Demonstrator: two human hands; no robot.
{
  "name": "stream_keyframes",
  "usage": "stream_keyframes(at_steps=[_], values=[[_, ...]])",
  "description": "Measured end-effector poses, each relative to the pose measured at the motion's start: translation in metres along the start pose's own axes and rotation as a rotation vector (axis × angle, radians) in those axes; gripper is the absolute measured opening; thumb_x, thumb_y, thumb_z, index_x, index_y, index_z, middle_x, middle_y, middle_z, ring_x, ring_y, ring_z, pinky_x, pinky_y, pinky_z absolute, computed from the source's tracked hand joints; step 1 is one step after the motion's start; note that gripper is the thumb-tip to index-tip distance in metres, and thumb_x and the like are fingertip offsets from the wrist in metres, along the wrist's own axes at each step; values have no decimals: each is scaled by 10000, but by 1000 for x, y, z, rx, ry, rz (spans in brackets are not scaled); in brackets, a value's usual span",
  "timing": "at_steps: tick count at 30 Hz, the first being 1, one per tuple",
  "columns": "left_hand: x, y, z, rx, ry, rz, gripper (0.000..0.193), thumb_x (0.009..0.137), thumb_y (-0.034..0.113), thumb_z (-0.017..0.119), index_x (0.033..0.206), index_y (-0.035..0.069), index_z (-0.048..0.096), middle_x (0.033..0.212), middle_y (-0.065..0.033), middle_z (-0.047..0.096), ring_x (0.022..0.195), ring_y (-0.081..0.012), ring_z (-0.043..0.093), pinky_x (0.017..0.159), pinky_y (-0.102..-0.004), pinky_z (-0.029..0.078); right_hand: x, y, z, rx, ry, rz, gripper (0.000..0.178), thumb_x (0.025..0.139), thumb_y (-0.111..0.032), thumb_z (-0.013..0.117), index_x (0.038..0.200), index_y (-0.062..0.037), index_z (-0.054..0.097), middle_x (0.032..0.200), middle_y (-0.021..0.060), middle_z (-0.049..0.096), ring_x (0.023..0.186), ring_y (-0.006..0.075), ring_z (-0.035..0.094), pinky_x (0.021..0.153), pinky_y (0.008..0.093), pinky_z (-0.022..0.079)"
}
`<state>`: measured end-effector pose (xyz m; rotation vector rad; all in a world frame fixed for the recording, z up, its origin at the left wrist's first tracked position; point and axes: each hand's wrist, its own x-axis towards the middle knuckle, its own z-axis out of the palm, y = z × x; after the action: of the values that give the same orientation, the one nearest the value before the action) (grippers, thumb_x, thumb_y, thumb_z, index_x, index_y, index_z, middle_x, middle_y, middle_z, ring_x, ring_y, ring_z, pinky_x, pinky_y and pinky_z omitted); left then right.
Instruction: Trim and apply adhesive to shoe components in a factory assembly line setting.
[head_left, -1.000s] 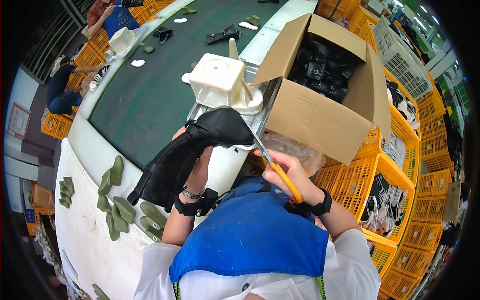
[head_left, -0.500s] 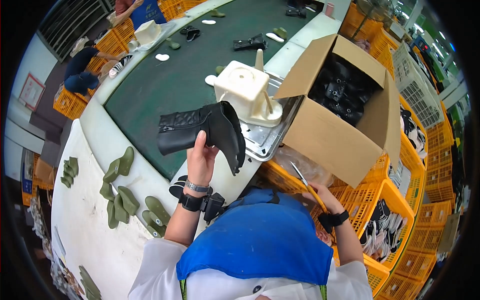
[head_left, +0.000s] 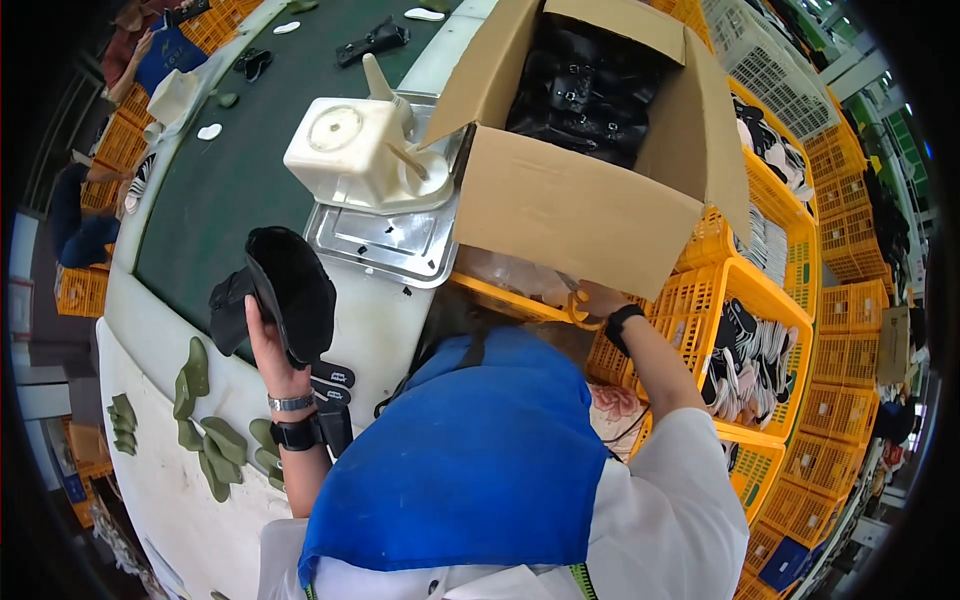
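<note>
Left hand (head_left: 272, 352) holds the black boot (head_left: 297, 296) left of centre, best held clear of the scissors (head_left: 576, 308); right hand (head_left: 600, 299), right of centre, meets their handles, grip unclear

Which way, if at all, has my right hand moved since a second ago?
Yes: your right hand moved right, closer to the cardboard box.

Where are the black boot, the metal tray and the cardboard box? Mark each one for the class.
Black boot (head_left: 297, 292): head view, on the dark surface facing the camera.
Metal tray (head_left: 385, 242): head view, on its bare bottom.
Cardboard box (head_left: 578, 212): head view, on its near panel.
</note>
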<state>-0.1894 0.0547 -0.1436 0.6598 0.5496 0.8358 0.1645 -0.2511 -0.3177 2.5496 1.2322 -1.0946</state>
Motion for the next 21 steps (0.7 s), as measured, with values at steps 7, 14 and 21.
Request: stream_keyframes(at_steps=[7, 14, 21], values=[[-14, 2, 14, 46, 183, 64, 425, 891, 366, 437, 1159, 43, 498, 1124, -85, 559, 980, -207, 565, 874, -309, 445, 71, -26, 46, -161, 507, -216, 382, 730, -221, 574, 1050, -13, 555, 1029, 204, 564, 938, 315, 554, 805, 369, 426], [-15, 3, 6, -76, 191, -15, 393, 871, 339, 495, 1126, 41, 515, 1084, -68, 572, 956, -165, 563, 844, -299, 448, 47, -25, 33, -25, 198, -445, 293, 746, -211, 544, 959, -17, 598, 941, 199, 594, 881, 307, 575, 766, 384, 437], [-6, -13, -4, -493, -227, -469, 501, 904, 389, 399, 1233, 12, 417, 1168, -127, 525, 1022, -201, 546, 900, -306, 428, -46, -214, -95, 682, 33, -733, 453, 778, -173, 621, 1177, -23, 467, 699, 57, 556, 589, 102, 518, 569, 234, 439]])
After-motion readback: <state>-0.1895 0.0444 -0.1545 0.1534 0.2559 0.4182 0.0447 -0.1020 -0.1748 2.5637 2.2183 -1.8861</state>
